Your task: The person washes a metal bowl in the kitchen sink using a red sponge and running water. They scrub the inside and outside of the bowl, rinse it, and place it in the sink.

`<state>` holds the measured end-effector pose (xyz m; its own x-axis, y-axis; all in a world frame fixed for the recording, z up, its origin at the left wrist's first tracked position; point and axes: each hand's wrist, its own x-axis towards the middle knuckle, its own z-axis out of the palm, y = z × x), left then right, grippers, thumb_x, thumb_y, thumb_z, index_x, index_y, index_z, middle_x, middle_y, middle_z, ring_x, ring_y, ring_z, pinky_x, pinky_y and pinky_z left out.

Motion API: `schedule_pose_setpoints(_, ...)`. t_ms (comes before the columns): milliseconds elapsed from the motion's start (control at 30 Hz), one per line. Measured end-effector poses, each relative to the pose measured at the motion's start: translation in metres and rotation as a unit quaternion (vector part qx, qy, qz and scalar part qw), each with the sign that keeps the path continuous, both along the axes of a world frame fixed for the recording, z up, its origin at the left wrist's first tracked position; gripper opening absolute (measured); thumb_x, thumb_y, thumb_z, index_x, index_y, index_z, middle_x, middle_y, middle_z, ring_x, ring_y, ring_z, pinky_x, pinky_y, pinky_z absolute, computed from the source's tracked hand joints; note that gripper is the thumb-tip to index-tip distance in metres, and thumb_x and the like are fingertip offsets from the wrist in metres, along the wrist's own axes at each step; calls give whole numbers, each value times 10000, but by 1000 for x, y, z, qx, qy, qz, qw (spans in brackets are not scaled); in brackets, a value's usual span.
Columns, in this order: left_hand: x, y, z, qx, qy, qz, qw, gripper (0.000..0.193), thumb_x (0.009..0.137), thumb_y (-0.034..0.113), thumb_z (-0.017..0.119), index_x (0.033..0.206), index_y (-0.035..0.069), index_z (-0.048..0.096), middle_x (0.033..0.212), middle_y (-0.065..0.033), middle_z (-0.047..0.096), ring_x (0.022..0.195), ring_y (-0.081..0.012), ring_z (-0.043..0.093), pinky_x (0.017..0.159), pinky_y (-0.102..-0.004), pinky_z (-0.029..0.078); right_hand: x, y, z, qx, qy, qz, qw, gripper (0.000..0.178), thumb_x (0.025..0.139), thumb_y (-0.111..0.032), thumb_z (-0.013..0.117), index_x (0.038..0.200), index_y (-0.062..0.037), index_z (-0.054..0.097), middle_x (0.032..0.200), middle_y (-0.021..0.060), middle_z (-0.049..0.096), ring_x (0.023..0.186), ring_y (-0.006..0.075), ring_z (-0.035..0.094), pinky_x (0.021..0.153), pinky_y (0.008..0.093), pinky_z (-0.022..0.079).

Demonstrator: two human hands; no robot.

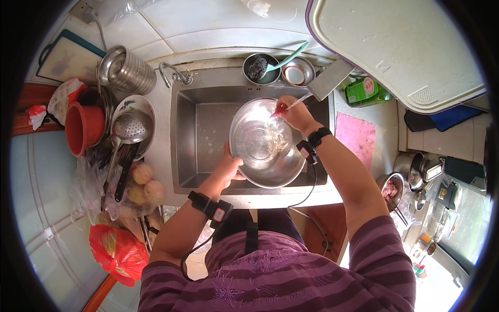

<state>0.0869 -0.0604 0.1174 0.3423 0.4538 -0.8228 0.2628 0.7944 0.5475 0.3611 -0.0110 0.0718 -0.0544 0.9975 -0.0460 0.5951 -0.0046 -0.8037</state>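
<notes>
A round, shiny metal basin (254, 171) is held tilted over the steel sink (200, 171). My left hand (227, 167) grips its near left rim, thumb on the inside edge. At the far right rim, my right hand (300, 114) is closed round a small red thing (279, 109), its fingers pressed together. A thin, pale, handle-like strip shows by those fingers; I cannot tell whether it belongs to the red thing. Bright glare inside the basin hides whether it holds water.
Behind the sink stand the tap (178, 76), a pot (254, 62) with a scourer and green-handled tool, and a bowl (305, 66). A metal blade-like plate (332, 79), green bottle (364, 92) and pink cloth (355, 138) lie right. A skimmer (131, 126) and red tub (80, 127) stand left.
</notes>
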Motion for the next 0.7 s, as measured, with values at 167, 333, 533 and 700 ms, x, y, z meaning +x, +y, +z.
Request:
schedule_pose_setpoints(167,-1,2,-7,-6,-8,-5,1000,793,761,36,439,1408,269,43,1375,-143,252,1208,-357,391,820,-544,514,11,1,0,-86,-80,23,993,137,769,-113,651,885,-42,660,752,128,645,681,240,632,624,306,497)
schedule_pose_setpoints(333,-1,2,-6,11,-21,17,1000,793,756,32,443,1408,271,60,1371,-142,256,1203,-350,394,805,-535,525,28,11,23,-46,-66,26,996,115,819,-115,613,856,-10,641,741,90,644,686,168,620,636,278,487)
schedule_pose_setpoints(533,-2,0,-7,30,-19,33,999,793,750,26,452,1405,271,79,1358,-140,280,1177,-350,421,770,-535,540,74,47,24,63,-110,6,992,175,863,-102,596,1001,6,594,879,56,634,768,123,596,684,255,483)
schedule_pose_setpoints(700,0,1,-5,32,-20,33,999,778,751,20,453,1397,265,95,1343,-143,295,1176,-345,422,765,-536,542,102,77,-10,51,-113,10,992,235,853,-122,614,1042,14,582,856,59,640,768,133,601,678,254,493)
